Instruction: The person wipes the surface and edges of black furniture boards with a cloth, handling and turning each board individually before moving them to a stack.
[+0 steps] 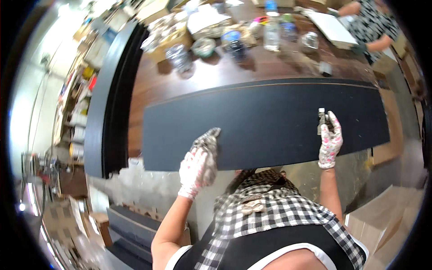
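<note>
A long dark board (261,119) lies flat in front of me across the table. My left hand (192,170), in a white glove with pink marks, is closed on a grey, stained rag (208,141) at the board's near left part. Over the right part of the board, my right hand (330,144), gloved alike, grips a slim, small tool (321,118) with a pale tip between thumb and fingers. What kind of tool it is, I cannot make out. Small pale specks show on the board near that hand.
More dark boards (96,117) stand stacked at the left. Along the table's far side are a clear bottle (272,33), a blue-lidded jar (233,44), a green bowl (204,47) and bundled bags. A co-worker in grey gloves holds a white panel (330,28) at the far right. Cardboard (382,216) stands lower right.
</note>
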### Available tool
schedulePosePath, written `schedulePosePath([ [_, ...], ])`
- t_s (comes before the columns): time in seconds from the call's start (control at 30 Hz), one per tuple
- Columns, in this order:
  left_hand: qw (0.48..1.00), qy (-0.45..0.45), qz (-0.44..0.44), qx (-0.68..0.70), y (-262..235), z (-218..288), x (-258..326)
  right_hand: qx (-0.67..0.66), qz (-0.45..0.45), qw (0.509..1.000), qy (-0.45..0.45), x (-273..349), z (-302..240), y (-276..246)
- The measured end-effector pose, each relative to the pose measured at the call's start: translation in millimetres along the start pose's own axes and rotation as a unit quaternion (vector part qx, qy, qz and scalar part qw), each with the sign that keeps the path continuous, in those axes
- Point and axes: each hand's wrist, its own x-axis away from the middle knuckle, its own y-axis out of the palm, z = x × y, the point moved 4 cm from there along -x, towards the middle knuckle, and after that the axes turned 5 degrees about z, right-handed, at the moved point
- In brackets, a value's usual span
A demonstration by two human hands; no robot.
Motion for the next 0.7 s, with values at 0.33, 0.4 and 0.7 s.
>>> schedulePosePath([
  [0.33,0.762,-0.476,0.337,0.282,-68,-274,161,-0.006,-0.144,0.99,0.0,18,30,148],
  [0.4,0.591,-0.379,0.533,0.472,-63,-291,172,0.047,-0.162,0.986,-0.016,9,33,166],
  [0.7,0.989,-0.064,0.054,0.121,-40,-15,-3,0.106,-0.244,0.962,-0.065,-86,85,214],
])
